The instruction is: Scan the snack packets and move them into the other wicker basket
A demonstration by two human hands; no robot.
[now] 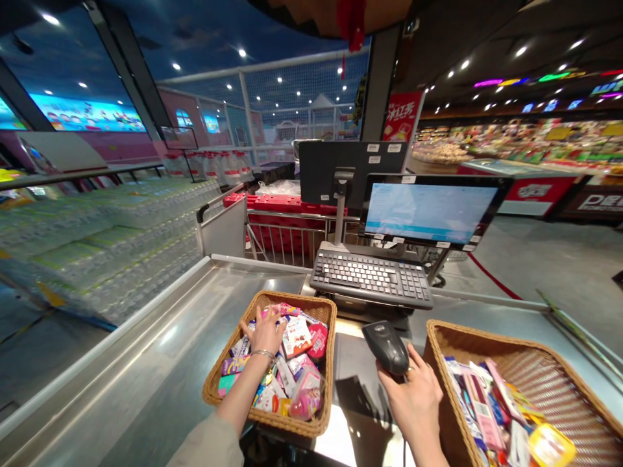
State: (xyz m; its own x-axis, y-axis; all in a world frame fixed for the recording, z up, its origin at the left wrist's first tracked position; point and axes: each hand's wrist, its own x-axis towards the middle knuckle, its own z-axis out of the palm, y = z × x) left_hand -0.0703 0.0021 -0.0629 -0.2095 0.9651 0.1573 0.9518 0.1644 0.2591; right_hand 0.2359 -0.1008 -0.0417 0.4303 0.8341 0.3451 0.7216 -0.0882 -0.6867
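Observation:
My left hand (267, 334) reaches into the left wicker basket (329, 363), its fingers spread over a pink packet (282, 309) near the far rim. Around it lie packaged sweets, among them a white and orange Kinder packet (297, 336), a red round pack (318, 341) and a pink-lidded container (306, 403). My right hand (413, 395) is wrapped around a black barcode scanner (386, 347), held above the counter between the two baskets. The scanner's head points away from me, and its cable hangs below my hand.
To the right, a second wicker basket (487, 329) holds several packaged sweets. Behind the scanner are a black keyboard (372, 275) and a lit monitor (428, 211). The metal counter (160, 350) stretches left. Beyond stand a metal cart (287, 235) and stacked bottled water (111, 240).

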